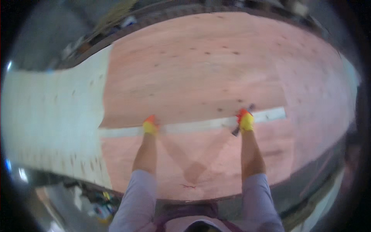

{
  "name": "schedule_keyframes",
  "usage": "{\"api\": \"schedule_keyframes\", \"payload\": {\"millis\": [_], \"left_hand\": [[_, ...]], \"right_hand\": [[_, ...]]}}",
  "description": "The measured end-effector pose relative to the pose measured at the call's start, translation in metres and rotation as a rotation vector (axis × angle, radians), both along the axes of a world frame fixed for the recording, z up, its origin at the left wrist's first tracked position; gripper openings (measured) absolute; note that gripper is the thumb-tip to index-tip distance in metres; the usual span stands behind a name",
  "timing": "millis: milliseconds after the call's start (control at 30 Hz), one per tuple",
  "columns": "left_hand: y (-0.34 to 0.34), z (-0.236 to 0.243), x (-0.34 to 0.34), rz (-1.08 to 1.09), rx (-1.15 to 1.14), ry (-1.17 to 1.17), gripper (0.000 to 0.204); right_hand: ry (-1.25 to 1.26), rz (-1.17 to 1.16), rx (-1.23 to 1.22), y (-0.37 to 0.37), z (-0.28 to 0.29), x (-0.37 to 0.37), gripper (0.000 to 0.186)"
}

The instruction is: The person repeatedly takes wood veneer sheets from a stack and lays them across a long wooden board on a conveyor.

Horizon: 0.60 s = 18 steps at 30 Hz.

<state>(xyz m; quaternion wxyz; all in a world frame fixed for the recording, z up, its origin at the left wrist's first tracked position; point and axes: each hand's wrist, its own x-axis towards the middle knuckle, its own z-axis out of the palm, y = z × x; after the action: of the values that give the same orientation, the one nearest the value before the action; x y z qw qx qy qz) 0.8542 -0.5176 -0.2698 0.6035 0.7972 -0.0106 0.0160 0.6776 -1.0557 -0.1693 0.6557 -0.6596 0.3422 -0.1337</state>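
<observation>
My left hand [150, 125], in a yellow glove with orange fingers, rests at the near edge of a large reddish wood veneer sheet [185, 77]. Blur hides how its fingers are set. Farther right along the same edge, my right hand [246, 120] wears a matching glove and is closed around a slim dark tool [235, 132]. The tool's ends stick out on both sides of the fist; its exact kind is too blurred to make out. Between the far sheet and a nearer reddish sheet [216, 154] runs a pale strip [193, 126], which both hands meet.
Pale wood sheeting [50, 112] extends to the left, and a lighter pink sheet [317, 96] lies on the right. Assorted items [102, 207] are down at the lower left. Blurred clutter lines the far side. Shadows of my arms fall across the near sheet.
</observation>
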Motion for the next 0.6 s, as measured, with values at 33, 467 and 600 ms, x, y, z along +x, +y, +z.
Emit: {"api": "schedule_keyframes", "payload": {"millis": [33, 467, 600], "left_hand": [[0.023, 0.002, 0.004, 0.061, 0.079, 0.046, 0.022], [0.089, 0.196, -0.097, 0.091, 0.036, 0.821, 0.05], [0.242, 0.17, -0.201, 0.642, 0.569, 0.265, 0.05]], "right_hand": [[-0.031, -0.235, 0.504, 0.025, 0.027, 0.018, 0.015], [0.071, 0.218, 0.545, 0.158, 0.159, -0.165, 0.03], [0.143, 0.158, 0.838, 0.276, 0.146, -0.26, 0.037]]}}
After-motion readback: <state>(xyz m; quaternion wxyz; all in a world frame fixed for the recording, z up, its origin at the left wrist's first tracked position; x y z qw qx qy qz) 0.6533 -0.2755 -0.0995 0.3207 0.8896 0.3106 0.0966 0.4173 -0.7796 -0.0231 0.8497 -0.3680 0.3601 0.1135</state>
